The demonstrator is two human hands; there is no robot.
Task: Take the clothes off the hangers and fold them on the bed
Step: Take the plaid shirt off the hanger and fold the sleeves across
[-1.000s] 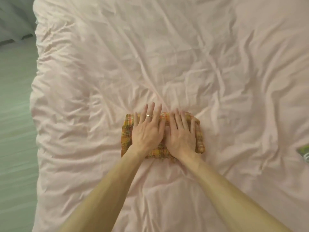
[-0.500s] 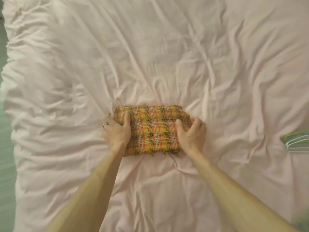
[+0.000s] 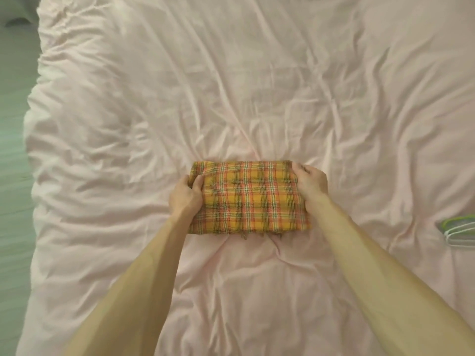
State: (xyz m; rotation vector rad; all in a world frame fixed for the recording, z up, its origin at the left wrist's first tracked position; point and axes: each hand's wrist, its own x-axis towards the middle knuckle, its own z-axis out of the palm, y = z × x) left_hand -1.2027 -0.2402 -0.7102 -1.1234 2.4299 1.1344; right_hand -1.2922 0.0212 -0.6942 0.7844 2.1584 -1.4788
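A folded yellow-and-orange plaid garment [image 3: 250, 197] sits as a compact rectangle in the middle of the pink bed [image 3: 231, 86]. My left hand [image 3: 186, 195] grips its left edge, thumb on top and fingers tucked under. My right hand [image 3: 311, 182] grips the right edge near the far corner the same way. The garment looks slightly raised off the cover between both hands. Frayed threads hang from its near edge.
Several empty hangers [image 3: 460, 228], green and white, lie on the bed at the right edge of view. The bed's left edge drops to a pale green floor [image 3: 12, 176]. Rumpled pink cover surrounds the garment on all sides.
A second ago both palms pressed flat on the folded garment. They then slid out to its two ends and took hold of it; now it appears lifted a little.
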